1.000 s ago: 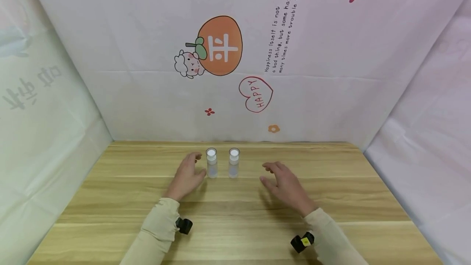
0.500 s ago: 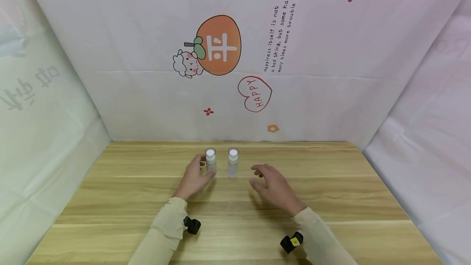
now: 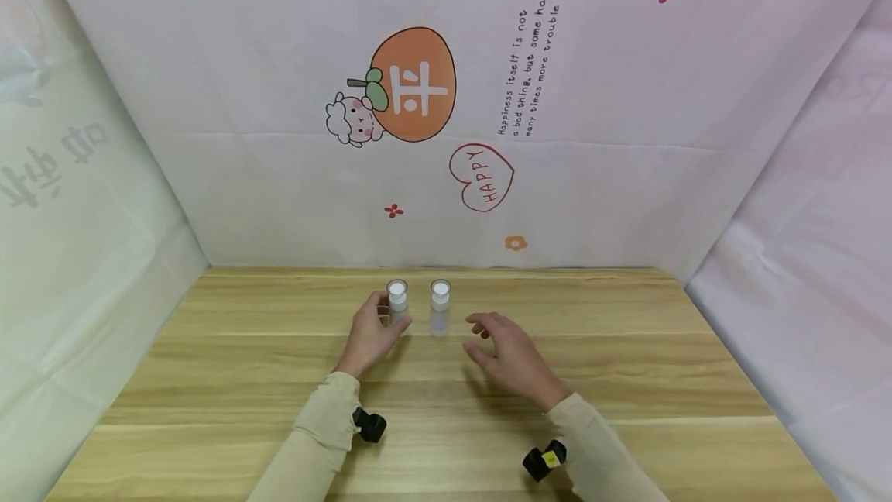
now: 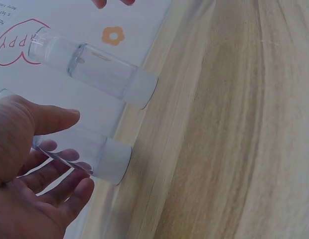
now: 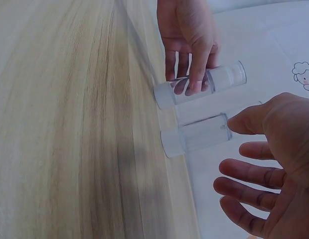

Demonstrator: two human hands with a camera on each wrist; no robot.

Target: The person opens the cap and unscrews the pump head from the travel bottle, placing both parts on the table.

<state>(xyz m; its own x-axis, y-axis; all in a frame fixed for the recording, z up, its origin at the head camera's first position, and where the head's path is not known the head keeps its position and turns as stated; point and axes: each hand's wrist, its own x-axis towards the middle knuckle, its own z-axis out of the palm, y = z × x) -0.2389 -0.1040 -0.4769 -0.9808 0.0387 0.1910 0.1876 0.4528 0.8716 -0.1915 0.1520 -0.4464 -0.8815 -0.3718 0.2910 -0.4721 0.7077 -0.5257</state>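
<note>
So over on the left there's a beige sleeve (image 3: 310, 432) with a little black gadget (image 3: 372, 425) at the wrist, and the left hand (image 3: 366, 339) has its thumb in front and fingers curled behind the left bottle (image 3: 398, 304). You can see the fingers right through the clear part, lol. Can't tell how hard it's squeezing. That bottle's upright on the wood-grain table (image 3: 432, 417). Just beside it, small gap, stands the right bottle (image 3: 440, 314), same clear-and-white kind. Further along, a red heart (image 3: 482, 177) reading HAPPY is printed on the backdrop (image 3: 613, 200). Then the right hand (image 3: 514, 356): nothing in it, thumb and fingers spread apart, near the right bottle but not touching.
</note>
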